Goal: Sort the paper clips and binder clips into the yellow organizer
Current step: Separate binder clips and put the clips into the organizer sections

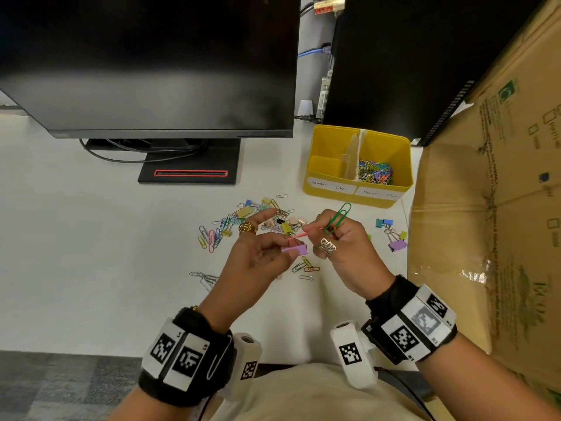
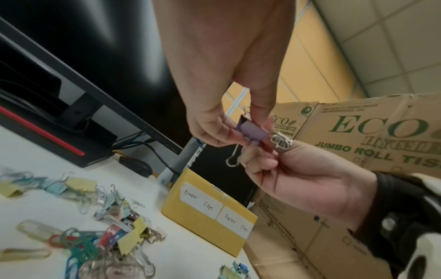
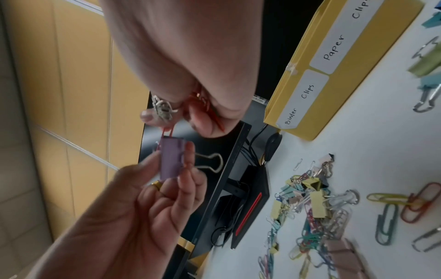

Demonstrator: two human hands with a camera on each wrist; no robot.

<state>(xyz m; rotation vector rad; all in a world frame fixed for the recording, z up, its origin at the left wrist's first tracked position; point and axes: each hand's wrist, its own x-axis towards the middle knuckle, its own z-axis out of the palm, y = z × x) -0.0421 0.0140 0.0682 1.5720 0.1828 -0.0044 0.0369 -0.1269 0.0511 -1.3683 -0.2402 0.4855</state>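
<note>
My left hand (image 1: 287, 253) pinches a purple binder clip (image 1: 295, 249) between thumb and fingers above the table. My right hand (image 1: 326, 230) pinches a green paper clip (image 1: 338, 218) and a red paper clip (image 1: 306, 233). In the right wrist view the red paper clip (image 3: 168, 132) runs into the purple binder clip (image 3: 170, 160). The yellow organizer (image 1: 358, 197) stands beyond, labelled Binder Clips left and Paper Clips right; coloured paper clips (image 1: 375, 171) fill its right compartment. A mixed pile of clips (image 1: 258, 220) lies under my hands.
Several binder clips (image 1: 393, 235) lie to the right beside a large cardboard box (image 1: 485, 223). Loose paper clips (image 1: 306, 265) and a silver bunch (image 1: 205, 278) lie nearer me. A monitor (image 1: 145, 65) on its stand (image 1: 188, 165) and a black computer tower (image 1: 409, 56) stand behind.
</note>
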